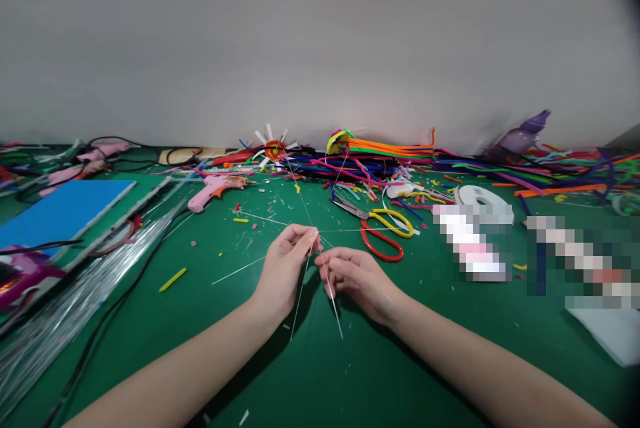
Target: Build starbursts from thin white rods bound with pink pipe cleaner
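Observation:
Several thin, pale wires spread outward like a star from one crossing point. My left hand is closed, pinching that crossing between thumb and forefinger. Just to its right, my right hand has its fingers curled, with the fingertips at one wire that slants down toward me. Exactly how these fingertips grip it is partly hidden. Scissors with one yellow and one red handle lie on the green table beyond my right hand, blades half apart.
A pink glue gun lies at back left, near clear plastic strips and a blue board. Colourful pipe cleaners pile along the white wall. At right are a white tape roll and a purple bottle. Scraps litter the table.

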A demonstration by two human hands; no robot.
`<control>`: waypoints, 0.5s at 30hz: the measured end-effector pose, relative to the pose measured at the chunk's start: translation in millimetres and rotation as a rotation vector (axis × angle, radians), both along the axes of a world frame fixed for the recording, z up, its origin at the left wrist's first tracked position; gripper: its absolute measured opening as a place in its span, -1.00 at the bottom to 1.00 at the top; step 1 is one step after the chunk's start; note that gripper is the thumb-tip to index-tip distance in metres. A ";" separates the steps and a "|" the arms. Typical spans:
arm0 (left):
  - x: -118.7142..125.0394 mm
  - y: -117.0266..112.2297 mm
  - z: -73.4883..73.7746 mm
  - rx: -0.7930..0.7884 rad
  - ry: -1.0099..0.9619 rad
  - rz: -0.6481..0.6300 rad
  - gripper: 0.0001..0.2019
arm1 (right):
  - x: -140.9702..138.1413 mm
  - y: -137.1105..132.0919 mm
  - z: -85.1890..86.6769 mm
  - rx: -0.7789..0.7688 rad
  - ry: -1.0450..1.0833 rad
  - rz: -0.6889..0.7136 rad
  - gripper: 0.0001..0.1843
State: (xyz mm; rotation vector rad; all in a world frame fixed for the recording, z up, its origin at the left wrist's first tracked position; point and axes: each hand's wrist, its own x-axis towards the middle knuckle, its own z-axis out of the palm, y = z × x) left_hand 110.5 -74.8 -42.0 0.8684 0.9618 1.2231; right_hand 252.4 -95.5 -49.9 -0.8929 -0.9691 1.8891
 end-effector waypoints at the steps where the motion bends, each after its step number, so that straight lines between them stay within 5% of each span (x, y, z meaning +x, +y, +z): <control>1: 0.8 -0.9 -0.5 -0.002 0.007 0.001 -0.84 | -1.2 -1.3 0.0 0.002 -0.006 0.010 -0.70; 15: 1.6 -2.7 7.8 -0.074 -0.010 -0.042 -0.81 | -1.8 -2.3 -5.2 0.025 -0.057 0.026 -0.78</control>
